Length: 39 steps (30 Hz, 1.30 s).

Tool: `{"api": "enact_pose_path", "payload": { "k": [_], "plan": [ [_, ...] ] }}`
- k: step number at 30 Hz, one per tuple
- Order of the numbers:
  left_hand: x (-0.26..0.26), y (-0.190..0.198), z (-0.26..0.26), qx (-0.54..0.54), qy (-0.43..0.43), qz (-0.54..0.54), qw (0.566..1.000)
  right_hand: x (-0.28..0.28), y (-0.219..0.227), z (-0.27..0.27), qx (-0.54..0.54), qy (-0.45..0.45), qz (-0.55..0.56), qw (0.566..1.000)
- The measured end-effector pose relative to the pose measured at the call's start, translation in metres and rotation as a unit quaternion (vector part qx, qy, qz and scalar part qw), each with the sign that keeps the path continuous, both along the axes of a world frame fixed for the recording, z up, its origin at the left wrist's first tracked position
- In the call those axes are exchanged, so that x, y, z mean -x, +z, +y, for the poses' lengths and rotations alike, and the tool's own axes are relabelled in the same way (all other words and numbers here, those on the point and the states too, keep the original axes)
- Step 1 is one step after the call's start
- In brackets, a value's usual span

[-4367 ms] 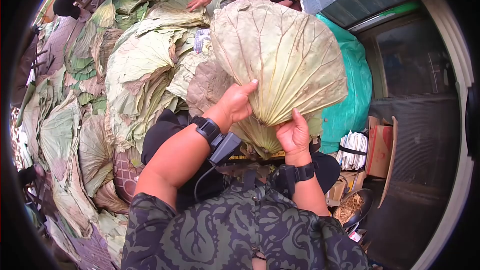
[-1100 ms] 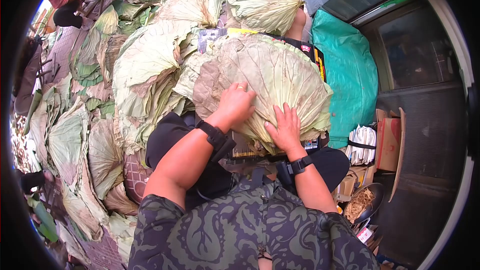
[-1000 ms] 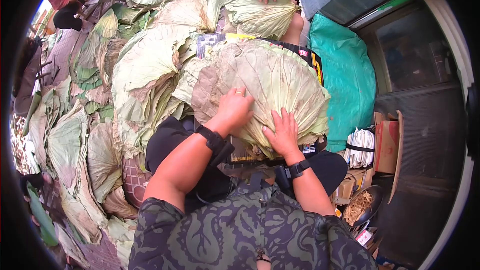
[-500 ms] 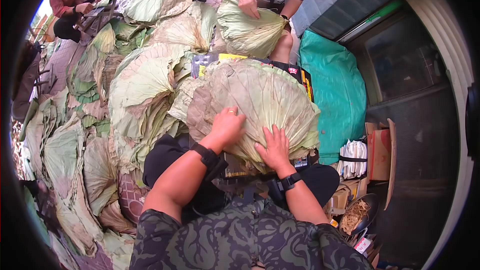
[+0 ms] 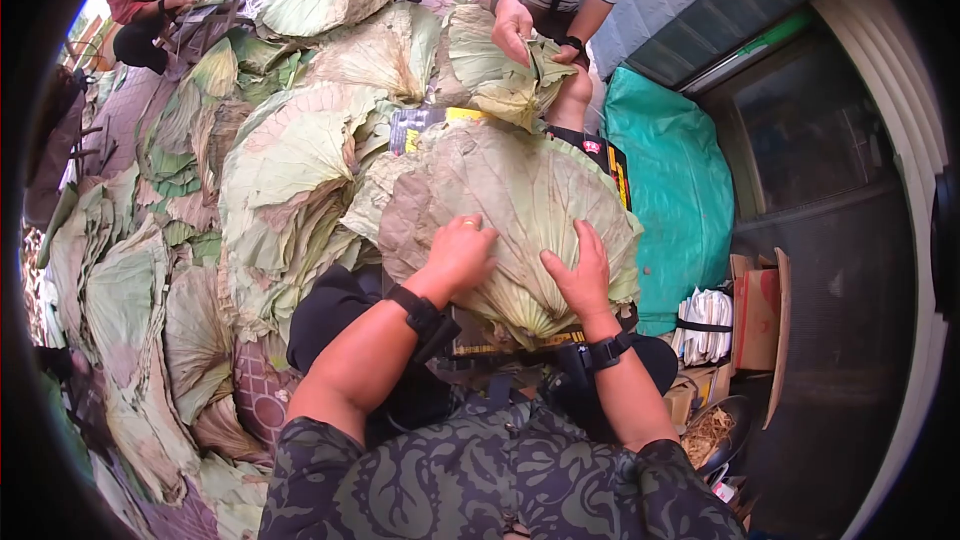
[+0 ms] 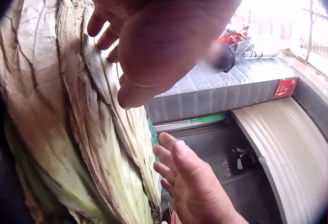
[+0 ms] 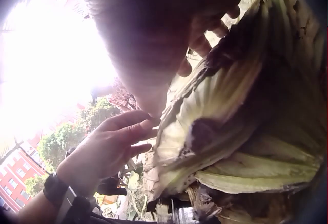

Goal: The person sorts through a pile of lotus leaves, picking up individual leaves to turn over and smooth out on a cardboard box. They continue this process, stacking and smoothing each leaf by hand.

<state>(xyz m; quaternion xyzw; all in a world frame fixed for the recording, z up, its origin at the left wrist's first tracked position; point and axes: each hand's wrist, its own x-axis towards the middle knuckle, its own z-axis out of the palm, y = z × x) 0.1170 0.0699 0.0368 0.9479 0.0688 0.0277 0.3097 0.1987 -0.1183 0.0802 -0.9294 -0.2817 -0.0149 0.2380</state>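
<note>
In front of me lies a stack of folded, dried lotus leaves point(image 5: 530, 185), pale green with brown patches and ribs that fan out from the near end. My left hand point(image 5: 460, 258) rests on the top leaf, left of its middle, fingertips touching it; the left wrist view shows the fingers loosely bent against the ribbed leaves point(image 6: 102, 142). Over the right part of the stack is my right hand point(image 5: 583, 275), turned on edge with thumb and fingers spread, gripping nothing. A dark printed carton point(image 5: 620, 175) shows beneath the leaves.
Large heaps of dried leaves point(image 5: 290, 170) spread to the left over the paving point(image 5: 262, 395). Across from me a person in a striped top handles a folded leaf point(image 5: 490, 60). To the right are a green tarp sack point(image 5: 670, 200), bundled papers point(image 5: 705, 325) and a cardboard box point(image 5: 757, 315).
Both hands held a folded leaf raised, then laid it on the stack and pressed it. Now my right hand has lifted and turned on edge. The person opposite has begun bending their leaf.
</note>
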Motion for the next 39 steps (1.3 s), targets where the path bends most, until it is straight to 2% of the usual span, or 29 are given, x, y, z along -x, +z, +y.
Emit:
{"api": "enact_pose_path", "payload": {
  "k": [3, 5, 7, 11, 13, 17, 19, 20, 21, 23, 24, 26, 27, 28, 29, 30, 31, 32, 33, 34, 36, 38, 39],
  "plan": [
    [-0.001, 0.001, -0.001, -0.001, -0.005, 0.005, 1.0, -0.032, 0.048, 0.042, -0.096, 0.028, -0.058, 0.993],
    [-0.002, 0.003, 0.0, -0.003, -0.008, 0.012, 1.0, -0.045, 0.077, 0.079, -0.114, 0.007, -0.045, 0.992],
    [-0.003, 0.004, 0.001, -0.003, -0.016, 0.023, 1.0, -0.064, 0.084, 0.115, -0.118, -0.003, -0.072, 0.99],
    [-0.005, 0.004, 0.003, 0.018, -0.008, 0.028, 0.999, -0.099, 0.076, 0.159, -0.042, -0.056, -0.009, 0.998],
    [-0.005, 0.004, 0.003, 0.02, -0.008, 0.024, 0.999, -0.119, 0.049, 0.163, 0.031, -0.068, -0.007, 0.997],
    [-0.004, 0.011, 0.006, 0.022, 0.002, 0.007, 1.0, -0.147, 0.012, 0.155, 0.042, -0.094, 0.014, 0.995],
    [-0.006, 0.015, 0.007, 0.027, -0.003, 0.029, 0.999, -0.154, 0.005, 0.144, -0.119, -0.125, 0.01, 0.985],
    [-0.007, 0.013, 0.006, 0.027, -0.007, 0.03, 0.999, -0.154, 0.009, 0.14, -0.118, -0.129, 0.01, 0.984],
    [-0.008, 0.009, 0.005, 0.028, 0.006, -0.002, 1.0, -0.155, 0.015, 0.137, -0.203, -0.129, 0.049, 0.969],
    [-0.008, 0.008, 0.004, 0.028, 0.016, -0.034, 0.999, -0.135, 0.039, 0.128, -0.38, -0.144, 0.207, 0.89],
    [-0.008, 0.012, 0.004, 0.054, 0.017, -0.025, 0.998, -0.121, 0.05, 0.118, -0.381, -0.147, 0.206, 0.889],
    [-0.011, 0.014, 0.004, 0.08, 0.014, -0.018, 0.996, -0.102, 0.06, 0.097, -0.508, -0.134, 0.282, 0.803],
    [-0.012, 0.012, 0.003, 0.144, 0.035, -0.038, 0.988, -0.09, 0.059, 0.084, -0.509, -0.138, 0.28, 0.802],
    [-0.014, 0.008, 0.001, 0.206, 0.055, -0.055, 0.975, -0.075, 0.057, 0.072, -0.548, -0.148, 0.302, 0.766],
    [-0.016, 0.003, 0.0, 0.276, 0.058, -0.028, 0.959, -0.06, 0.054, 0.06, -0.586, -0.157, 0.323, 0.726],
    [-0.018, 0.008, 0.0, 0.276, 0.051, -0.023, 0.959, -0.043, 0.048, 0.05, -0.588, -0.166, 0.321, 0.724],
    [-0.02, 0.014, 0.001, 0.494, 0.086, 0.036, 0.864, -0.025, 0.041, 0.042, -0.592, -0.203, 0.344, 0.7],
    [-0.02, 0.017, 0.0, 0.68, 0.119, 0.097, 0.717, -0.007, 0.034, 0.035, -0.594, -0.242, 0.366, 0.674],
    [-0.018, 0.012, -0.003, 0.677, 0.079, 0.118, 0.722, 0.01, 0.027, 0.03, -0.585, -0.261, 0.388, 0.662],
    [-0.019, 0.005, -0.003, 0.675, 0.075, 0.13, 0.723, 0.024, 0.019, 0.026, -0.576, -0.28, 0.41, 0.649],
    [-0.022, -0.005, 0.0, 0.84, 0.128, 0.077, 0.522, 0.041, -0.004, 0.013, -0.548, -0.25, 0.496, 0.625],
    [-0.021, -0.015, -0.001, 0.796, 0.167, 0.058, 0.578, 0.046, -0.014, -0.004, -0.487, -0.237, 0.591, 0.598],
    [-0.021, -0.022, -0.004, 0.796, 0.165, 0.064, 0.58, 0.049, -0.015, -0.007, -0.491, -0.242, 0.589, 0.595]
  ]
}}
